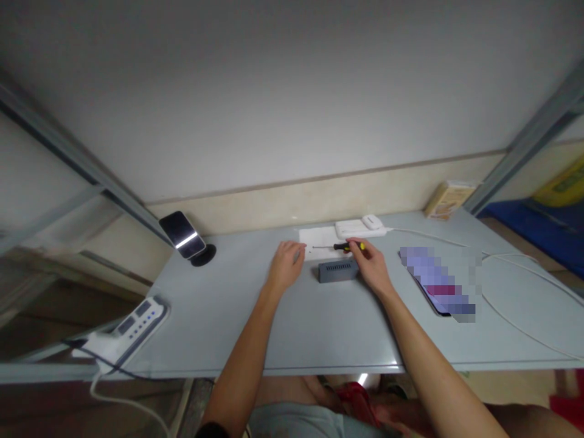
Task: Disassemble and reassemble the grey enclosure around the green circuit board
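My right hand [370,263] holds a small screwdriver [342,246] with a black and yellow handle. Its thin shaft points left, above a white sheet of paper [314,236]. My left hand [286,265] is at the left edge of the paper with its fingers curled together, close to the screwdriver's tip; whatever they pinch is too small to make out. Tiny dark specks, perhaps screws, show on the paper near those fingertips. Just in front of the paper, between my hands, stands a dark grey box with a slotted vent [337,271], its right end beside my right hand.
Behind the paper lies a white power strip [353,229] with a plug. A phone [182,234] leans on a stand at left, above a white multi-socket [137,325]. On the right are a blurred-out phone [433,280], white cables [497,307] and a small carton [449,199].
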Available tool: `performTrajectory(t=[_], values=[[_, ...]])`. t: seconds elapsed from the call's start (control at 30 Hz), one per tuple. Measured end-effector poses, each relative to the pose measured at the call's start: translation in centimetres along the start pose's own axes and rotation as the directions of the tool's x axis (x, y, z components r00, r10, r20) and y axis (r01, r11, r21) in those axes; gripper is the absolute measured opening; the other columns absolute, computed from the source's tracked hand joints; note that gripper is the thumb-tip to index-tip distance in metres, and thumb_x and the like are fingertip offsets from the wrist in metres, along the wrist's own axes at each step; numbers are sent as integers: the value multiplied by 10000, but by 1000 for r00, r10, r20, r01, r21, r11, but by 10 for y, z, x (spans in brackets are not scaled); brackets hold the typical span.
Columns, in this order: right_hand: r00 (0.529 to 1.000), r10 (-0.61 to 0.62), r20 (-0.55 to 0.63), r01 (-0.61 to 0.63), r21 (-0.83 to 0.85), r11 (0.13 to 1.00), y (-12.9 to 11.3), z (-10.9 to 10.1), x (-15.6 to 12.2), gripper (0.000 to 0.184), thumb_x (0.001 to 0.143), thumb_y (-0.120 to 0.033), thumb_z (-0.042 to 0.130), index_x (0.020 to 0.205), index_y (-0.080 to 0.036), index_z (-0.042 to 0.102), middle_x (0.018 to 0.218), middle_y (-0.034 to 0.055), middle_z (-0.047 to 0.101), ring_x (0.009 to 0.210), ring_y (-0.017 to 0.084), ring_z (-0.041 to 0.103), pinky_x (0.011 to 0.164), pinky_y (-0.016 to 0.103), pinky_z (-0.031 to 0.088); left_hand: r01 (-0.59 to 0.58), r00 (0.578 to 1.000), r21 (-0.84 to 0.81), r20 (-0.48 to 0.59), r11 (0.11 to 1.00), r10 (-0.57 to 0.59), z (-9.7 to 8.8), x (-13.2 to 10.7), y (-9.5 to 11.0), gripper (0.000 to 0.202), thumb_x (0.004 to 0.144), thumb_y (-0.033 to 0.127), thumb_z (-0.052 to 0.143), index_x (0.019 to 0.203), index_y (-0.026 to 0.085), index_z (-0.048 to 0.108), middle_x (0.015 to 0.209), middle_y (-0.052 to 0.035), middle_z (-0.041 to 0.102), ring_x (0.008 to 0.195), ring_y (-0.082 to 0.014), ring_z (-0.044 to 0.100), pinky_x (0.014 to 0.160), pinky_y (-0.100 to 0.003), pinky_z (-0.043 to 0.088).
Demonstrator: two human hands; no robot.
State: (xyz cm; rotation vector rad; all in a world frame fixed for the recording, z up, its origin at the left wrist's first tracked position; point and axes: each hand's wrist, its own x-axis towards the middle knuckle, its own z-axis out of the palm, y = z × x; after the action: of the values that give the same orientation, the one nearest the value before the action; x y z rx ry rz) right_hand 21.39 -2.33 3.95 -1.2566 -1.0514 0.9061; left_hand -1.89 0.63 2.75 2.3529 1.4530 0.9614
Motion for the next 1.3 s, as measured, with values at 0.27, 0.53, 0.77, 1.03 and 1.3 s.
performTrajectory(t=[0.27,0.53,0.77,1.03,1.3], values=[[1000,-9,-24,10,56,998,5,-5,1,542,741,-669,693,983,-187,741,657,-3,661,526,118,453,518,252,331,-43,998,57,39,997,41,10,-3,-4,308,1013,312,514,1237,188,686,1167,-111,638,1109,-256,496,1026,-416,446],[999,40,21,-43,184,982,8,-8,3,493,719,-630,734,942,-191,740,564,-27,591,509,112,429,515,246,324,-56,997,-39,45,998,57,12,-1,-1,231,1010,316,542,1101,229,736,1066,-63,694,1026,-218,563,970,-379,464],[999,38,29,-43,195,980,8,-8,2,470,723,-613,736,931,-192,740,618,-1,655,514,110,443,509,240,303,-41,999,-61,29,997,43,14,0,-2,183,982,319,601,977,213,750,1003,-58,722,979,-211,599,937,-369,470],[999,27,47,-36,199,979,10,-10,3,432,762,-581,716,947,-192,737,608,-4,653,511,111,426,514,246,290,-17,1000,-64,25,998,19,10,2,0,142,959,298,639,943,222,758,973,-53,722,964,-210,604,914,-360,463],[998,29,62,-42,213,976,11,-10,4,441,768,-603,709,946,-199,721,647,6,674,506,106,454,505,244,307,11,998,-313,-57,950,-30,17,3,2,110,897,283,721,831,208,768,863,-47,724,860,-192,604,852,-336,466]])
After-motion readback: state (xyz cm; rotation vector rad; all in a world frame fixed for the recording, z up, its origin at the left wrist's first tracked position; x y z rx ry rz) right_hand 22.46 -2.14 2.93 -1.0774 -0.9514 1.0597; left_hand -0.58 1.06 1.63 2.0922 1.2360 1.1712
